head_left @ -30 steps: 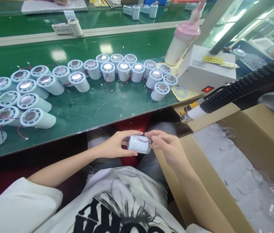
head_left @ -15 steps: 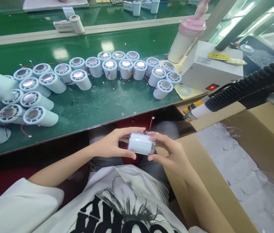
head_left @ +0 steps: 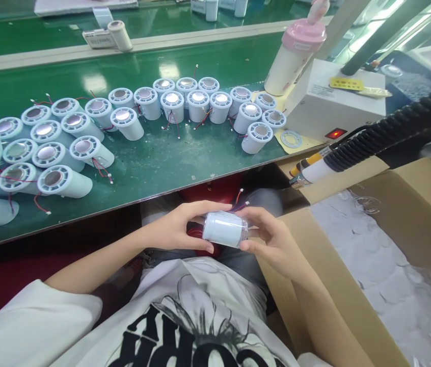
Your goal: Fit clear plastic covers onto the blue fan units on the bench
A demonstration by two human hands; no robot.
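Over my lap, both hands hold a light-blue cylindrical housing (head_left: pixel 223 229) lying on its side, with a glossy clear plastic cover showing at its right end. My left hand (head_left: pixel 179 224) closes round its left end, thumb below and fingers above. Round the clear right end, my right hand (head_left: pixel 271 239) grips with thumb and fingers. Thin red and dark wires (head_left: pixel 238 200) with small white plugs stick up behind the housing. On the green bench, several similar housings (head_left: pixel 172 107) stand in a curved group, ringed tops with silvery discs facing up.
A grey-white box (head_left: pixel 338 109) with a lit red switch stands at the bench's right end, beside a pink-lidded bottle (head_left: pixel 295 56). A black ribbed hose (head_left: pixel 395 125) crosses above an open cardboard box (head_left: pixel 326 255) holding white sheets and clear plastic pieces. A strip (head_left: pixel 47 51) divides the bench.
Another housing with wires now stands in the left group. The blurred pale shape at the far left has drawn back. My right fingers have shifted rightward along the held housing toward its clear end.
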